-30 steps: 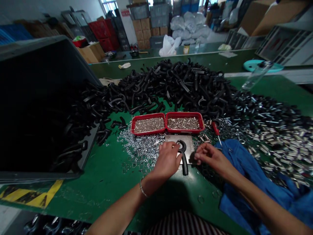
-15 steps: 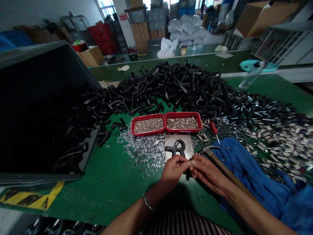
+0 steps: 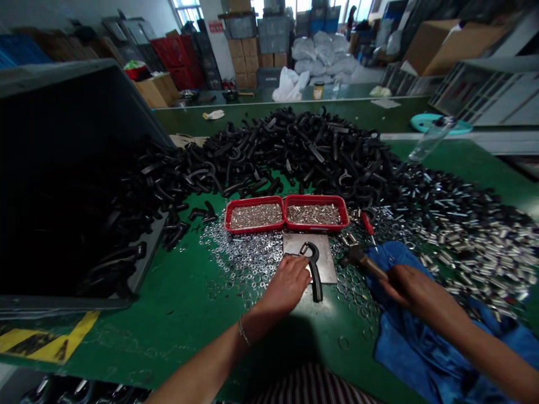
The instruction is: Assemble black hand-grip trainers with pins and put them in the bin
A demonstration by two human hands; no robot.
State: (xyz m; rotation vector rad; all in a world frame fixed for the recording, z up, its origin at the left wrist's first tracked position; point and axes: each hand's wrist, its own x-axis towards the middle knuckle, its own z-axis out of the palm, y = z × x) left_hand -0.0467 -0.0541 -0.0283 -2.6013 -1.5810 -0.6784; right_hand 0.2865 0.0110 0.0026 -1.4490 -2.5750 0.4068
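My left hand (image 3: 286,283) rests on a black curved handle part (image 3: 314,266) that lies across a small steel plate (image 3: 324,252), its fingers closed on the part's left side. My right hand (image 3: 410,289) is closed round the wooden shaft of a hammer (image 3: 360,257). The hammer's head hovers just right of the plate, over loose washers. Two red trays (image 3: 286,213) of small metal pieces sit directly behind the plate.
A large heap of black curved parts (image 3: 303,151) fills the middle of the green table (image 3: 177,303). A dark bin (image 3: 67,185) stands at the left. Silver sleeves (image 3: 475,235) spread at the right, by a blue cloth (image 3: 425,342) and a red screwdriver (image 3: 368,224).
The hands, pinched together in front of the plate half a second ago, have parted. The left went back onto the black part; the right drew the hammer out to the right.
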